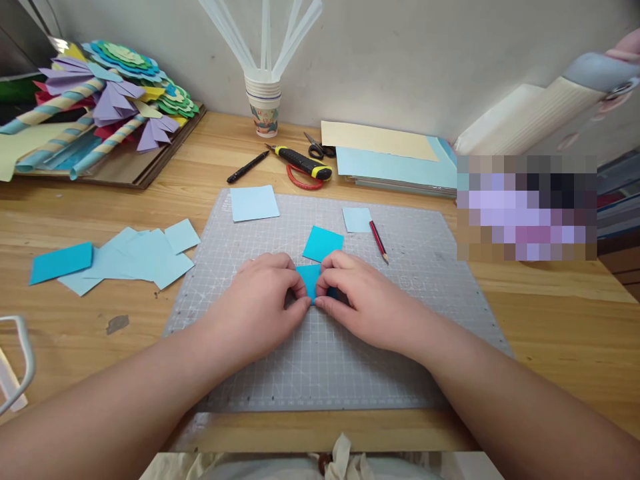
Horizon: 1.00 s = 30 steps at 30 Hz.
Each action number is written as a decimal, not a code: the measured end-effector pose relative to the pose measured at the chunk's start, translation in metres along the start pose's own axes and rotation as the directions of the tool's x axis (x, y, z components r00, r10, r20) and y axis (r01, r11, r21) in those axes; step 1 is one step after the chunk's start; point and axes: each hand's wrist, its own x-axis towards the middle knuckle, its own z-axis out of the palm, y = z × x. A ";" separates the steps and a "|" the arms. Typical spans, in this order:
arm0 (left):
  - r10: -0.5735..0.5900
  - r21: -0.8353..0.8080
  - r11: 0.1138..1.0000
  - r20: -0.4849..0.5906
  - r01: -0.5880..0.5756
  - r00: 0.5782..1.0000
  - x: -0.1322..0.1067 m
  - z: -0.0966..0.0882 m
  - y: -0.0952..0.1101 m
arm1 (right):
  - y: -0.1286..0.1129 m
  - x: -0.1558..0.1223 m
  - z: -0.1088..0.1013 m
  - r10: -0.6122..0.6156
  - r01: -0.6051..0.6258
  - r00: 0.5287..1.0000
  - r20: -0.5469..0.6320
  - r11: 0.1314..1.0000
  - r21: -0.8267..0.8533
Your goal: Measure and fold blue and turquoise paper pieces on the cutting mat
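Left hand and right hand both have their fingertips pinched shut on the small blue paper. It's pressed down mid cutting mat, probably so it can't slide. A spare blue square sits just behind it, with a pencil beside that, handy.

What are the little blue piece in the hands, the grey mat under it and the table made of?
The blue piece looks like thin matte paper: it shows a crisp fold, pinched between the left hand and right hand. The grey mat seems a dull plastic or rubber cutting mat, with a printed grid and cut marks. The table looks like light wood with visible grain.
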 end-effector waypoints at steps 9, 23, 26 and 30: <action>-0.033 -0.081 0.996 0.079 0.039 0.996 0.000 -0.014 -0.005 | -0.003 0.000 0.002 0.035 -0.035 0.999 -0.002 0.999 -0.026; 0.055 0.012 0.998 0.027 -0.055 0.998 -0.001 -0.007 -0.001 | 0.004 -0.001 -0.005 0.012 -0.011 0.999 0.039 1.000 -0.009; 0.035 -0.009 0.999 0.037 -0.035 0.999 -0.001 -0.007 0.000 | 0.002 0.000 -0.003 0.022 -0.021 1.000 0.019 0.999 -0.028; 0.018 -0.021 1.000 0.020 -0.018 1.000 0.002 -0.005 -0.002 | -0.001 0.001 0.000 0.035 -0.035 0.999 -0.013 0.998 -0.051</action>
